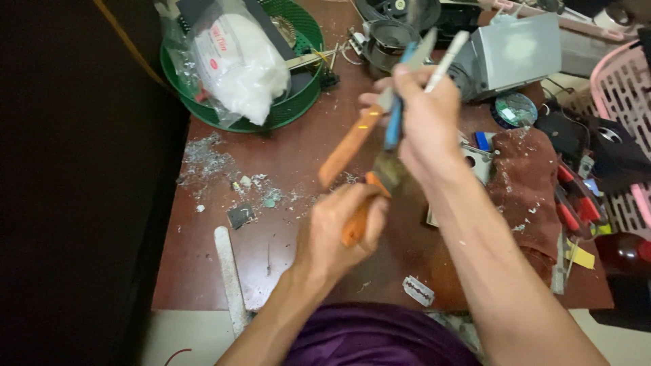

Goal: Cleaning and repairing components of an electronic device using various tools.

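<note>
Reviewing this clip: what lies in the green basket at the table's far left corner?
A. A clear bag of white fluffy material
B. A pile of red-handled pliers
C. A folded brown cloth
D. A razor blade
A: the green basket holds a clear plastic bag stuffed with white cotton-like material.

The table (285, 152) is reddish brown, flecked with grey-white bits. The knife (349, 146) and the brush (358, 217) have orange handles. The basket (298, 95) is green, the bag (237, 64) in it white. The cloth (525, 190) is dark red, the crate (624, 102) pink, the blade (418, 290) silver.
</note>
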